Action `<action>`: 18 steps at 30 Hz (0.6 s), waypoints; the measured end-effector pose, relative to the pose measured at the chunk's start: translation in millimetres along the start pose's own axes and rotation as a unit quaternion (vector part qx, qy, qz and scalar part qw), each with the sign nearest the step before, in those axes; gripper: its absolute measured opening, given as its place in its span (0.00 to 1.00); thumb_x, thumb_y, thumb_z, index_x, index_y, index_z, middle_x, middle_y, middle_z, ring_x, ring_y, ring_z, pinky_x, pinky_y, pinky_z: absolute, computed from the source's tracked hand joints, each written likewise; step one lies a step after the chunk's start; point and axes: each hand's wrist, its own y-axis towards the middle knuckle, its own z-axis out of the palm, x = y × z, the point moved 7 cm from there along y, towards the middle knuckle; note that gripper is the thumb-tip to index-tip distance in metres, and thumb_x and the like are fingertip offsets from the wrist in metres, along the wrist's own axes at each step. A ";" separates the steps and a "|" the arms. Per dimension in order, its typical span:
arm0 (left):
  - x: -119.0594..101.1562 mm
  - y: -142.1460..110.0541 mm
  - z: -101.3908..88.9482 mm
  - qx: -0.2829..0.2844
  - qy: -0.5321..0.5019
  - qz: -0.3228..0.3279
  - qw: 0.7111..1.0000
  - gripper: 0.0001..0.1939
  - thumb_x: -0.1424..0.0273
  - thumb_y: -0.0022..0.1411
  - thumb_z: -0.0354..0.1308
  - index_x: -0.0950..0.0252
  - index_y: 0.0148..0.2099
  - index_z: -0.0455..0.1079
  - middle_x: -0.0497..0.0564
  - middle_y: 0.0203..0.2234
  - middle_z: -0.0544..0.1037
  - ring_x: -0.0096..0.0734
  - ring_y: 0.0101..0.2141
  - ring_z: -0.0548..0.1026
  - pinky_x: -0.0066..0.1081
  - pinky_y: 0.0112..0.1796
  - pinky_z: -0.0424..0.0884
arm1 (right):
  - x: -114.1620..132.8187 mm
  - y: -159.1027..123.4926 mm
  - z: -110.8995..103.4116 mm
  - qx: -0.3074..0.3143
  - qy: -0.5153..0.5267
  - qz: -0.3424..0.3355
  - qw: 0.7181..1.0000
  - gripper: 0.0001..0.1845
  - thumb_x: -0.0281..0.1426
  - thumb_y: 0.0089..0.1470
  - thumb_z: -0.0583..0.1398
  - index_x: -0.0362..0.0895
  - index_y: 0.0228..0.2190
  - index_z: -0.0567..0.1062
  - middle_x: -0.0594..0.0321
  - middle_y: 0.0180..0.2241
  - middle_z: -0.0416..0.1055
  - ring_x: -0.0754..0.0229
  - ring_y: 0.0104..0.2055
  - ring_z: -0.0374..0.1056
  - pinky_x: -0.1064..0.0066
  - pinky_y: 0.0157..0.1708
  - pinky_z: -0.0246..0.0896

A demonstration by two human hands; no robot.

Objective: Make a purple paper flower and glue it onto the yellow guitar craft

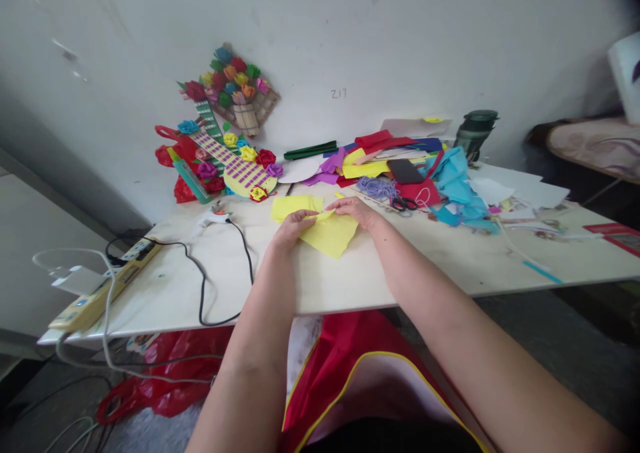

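Note:
A thin sheet of yellow crepe paper is stretched between my two hands above the white table. My left hand pinches its left upper edge, and my right hand pinches the upper edge further right. Along the top the paper looks gathered or folded, while the rest hangs toward me. Just behind lies a stack of yellow paper pieces, partly covered by my left fingers. My fingertips are small in view, so the exact fold is hard to make out.
Scissors, purple yarn, a phone and blue crepe paper lie at the back right beside a green bottle. Paper-flower crafts and a glue bottle stand back left. A power strip and black cable occupy the left.

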 end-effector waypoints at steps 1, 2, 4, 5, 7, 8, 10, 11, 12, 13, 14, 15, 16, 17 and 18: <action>-0.4 -0.2 0.2 0.000 0.000 0.000 1.000 0.23 0.64 0.41 0.68 0.68 0.41 0.71 0.51 0.27 0.77 0.30 0.26 0.74 0.29 0.30 0.68 | -0.8 0.5 -0.1 0.000 -0.003 0.002 1.000 0.12 0.23 0.36 0.59 0.41 0.28 0.79 0.64 0.20 0.73 0.62 0.23 0.66 0.70 0.27 0.60; -0.5 -0.4 0.5 0.000 0.000 0.000 1.000 0.24 0.64 0.41 0.68 0.68 0.41 0.71 0.51 0.27 0.77 0.30 0.26 0.74 0.29 0.30 0.68 | -1.4 1.0 -0.3 -0.002 -0.005 0.002 1.000 0.12 0.23 0.36 0.59 0.41 0.27 0.79 0.64 0.20 0.73 0.62 0.23 0.66 0.70 0.27 0.60; -0.5 -0.6 0.6 -0.001 0.000 -0.003 1.000 0.23 0.64 0.41 0.68 0.68 0.40 0.71 0.52 0.27 0.77 0.30 0.26 0.74 0.30 0.31 0.68 | -1.9 1.8 -1.0 -0.006 -0.008 0.000 1.000 0.11 0.23 0.36 0.58 0.41 0.25 0.79 0.63 0.20 0.73 0.62 0.23 0.66 0.70 0.28 0.60; -0.3 -0.7 0.6 -0.002 -0.003 -0.005 1.000 0.23 0.64 0.40 0.68 0.68 0.40 0.71 0.52 0.27 0.77 0.30 0.26 0.74 0.30 0.30 0.68 | -1.7 2.0 -1.4 -0.009 -0.011 -0.002 1.000 0.11 0.23 0.35 0.58 0.41 0.24 0.79 0.63 0.19 0.73 0.62 0.23 0.66 0.70 0.28 0.60; 0.1 -0.6 0.5 -0.004 -0.010 -0.008 1.000 0.22 0.64 0.40 0.67 0.68 0.38 0.70 0.51 0.26 0.77 0.29 0.25 0.73 0.29 0.30 0.68 | -0.9 2.0 -1.8 -0.013 -0.018 -0.006 1.000 0.10 0.23 0.35 0.58 0.41 0.22 0.79 0.63 0.19 0.72 0.62 0.23 0.65 0.70 0.28 0.60; 0.2 -0.5 0.3 -0.006 -0.013 -0.010 1.000 0.21 0.65 0.40 0.67 0.68 0.37 0.70 0.50 0.25 0.76 0.29 0.24 0.73 0.29 0.29 0.67 | -0.2 1.9 -1.6 -0.012 -0.022 -0.009 1.000 0.11 0.23 0.35 0.57 0.41 0.22 0.79 0.63 0.19 0.72 0.62 0.23 0.65 0.70 0.29 0.60; 0.3 -0.2 -0.5 -0.015 -0.017 -0.014 1.000 0.19 0.65 0.39 0.67 0.67 0.35 0.69 0.49 0.23 0.75 0.28 0.23 0.72 0.28 0.27 0.66 | 1.7 1.7 -0.4 -0.003 -0.030 -0.020 0.999 0.11 0.24 0.34 0.57 0.41 0.22 0.79 0.63 0.19 0.72 0.63 0.24 0.64 0.70 0.29 0.59; 0.3 -0.1 -1.1 -0.020 -0.016 -0.015 1.000 0.19 0.65 0.39 0.67 0.67 0.33 0.68 0.48 0.22 0.75 0.28 0.22 0.72 0.28 0.26 0.65 | 3.5 1.6 0.6 0.005 -0.033 -0.033 0.999 0.10 0.25 0.35 0.57 0.41 0.21 0.79 0.63 0.20 0.72 0.63 0.24 0.64 0.71 0.29 0.59; 0.3 0.1 -1.7 -0.025 -0.015 -0.015 0.999 0.18 0.65 0.38 0.67 0.66 0.33 0.68 0.48 0.21 0.74 0.28 0.22 0.71 0.28 0.25 0.65 | 5.6 1.4 1.5 0.011 -0.035 -0.050 0.998 0.10 0.26 0.35 0.57 0.41 0.21 0.79 0.63 0.21 0.72 0.63 0.25 0.64 0.71 0.30 0.58; 0.4 0.2 -2.0 -0.027 -0.013 -0.016 0.999 0.18 0.65 0.38 0.67 0.66 0.32 0.67 0.47 0.21 0.74 0.28 0.21 0.71 0.27 0.25 0.64 | 7.5 1.3 2.3 0.017 -0.033 -0.065 0.997 0.09 0.28 0.36 0.57 0.41 0.20 0.79 0.62 0.22 0.73 0.63 0.26 0.64 0.71 0.30 0.58; 0.5 0.4 -2.0 -0.028 -0.012 -0.015 0.999 0.18 0.65 0.39 0.67 0.66 0.32 0.67 0.47 0.20 0.74 0.27 0.21 0.71 0.27 0.24 0.64 | 8.8 1.2 2.6 0.020 -0.028 -0.077 0.996 0.09 0.29 0.36 0.57 0.41 0.19 0.78 0.62 0.23 0.73 0.62 0.27 0.64 0.71 0.31 0.58; 0.6 0.5 -2.0 -0.026 -0.012 -0.013 1.000 0.18 0.64 0.39 0.67 0.66 0.32 0.67 0.47 0.20 0.74 0.27 0.20 0.70 0.27 0.24 0.64 | 9.5 1.3 2.1 0.017 -0.020 -0.084 0.996 0.09 0.30 0.37 0.57 0.41 0.18 0.77 0.62 0.23 0.73 0.62 0.28 0.64 0.71 0.31 0.58; 0.6 0.6 -2.0 -0.023 -0.012 -0.010 1.000 0.18 0.64 0.39 0.67 0.66 0.32 0.67 0.46 0.20 0.74 0.27 0.20 0.70 0.28 0.25 0.65 | 9.7 1.5 1.3 0.011 -0.011 -0.087 0.996 0.09 0.31 0.37 0.57 0.40 0.18 0.77 0.62 0.24 0.72 0.62 0.28 0.64 0.71 0.32 0.58; 0.5 0.8 -2.2 -0.021 -0.012 -0.005 1.000 0.18 0.64 0.39 0.67 0.66 0.32 0.67 0.47 0.21 0.74 0.27 0.21 0.71 0.28 0.25 0.65 | 9.3 1.6 0.4 0.005 -0.003 -0.085 0.996 0.09 0.32 0.37 0.58 0.41 0.18 0.76 0.63 0.24 0.72 0.62 0.29 0.65 0.71 0.31 0.58; 0.4 1.0 -2.5 -0.019 -0.011 0.001 1.000 0.18 0.63 0.40 0.67 0.66 0.32 0.67 0.47 0.21 0.74 0.27 0.21 0.71 0.28 0.25 0.65 | 8.9 1.8 -0.2 -0.001 0.003 -0.082 0.997 0.09 0.32 0.37 0.58 0.41 0.19 0.76 0.63 0.24 0.72 0.62 0.29 0.65 0.71 0.31 0.57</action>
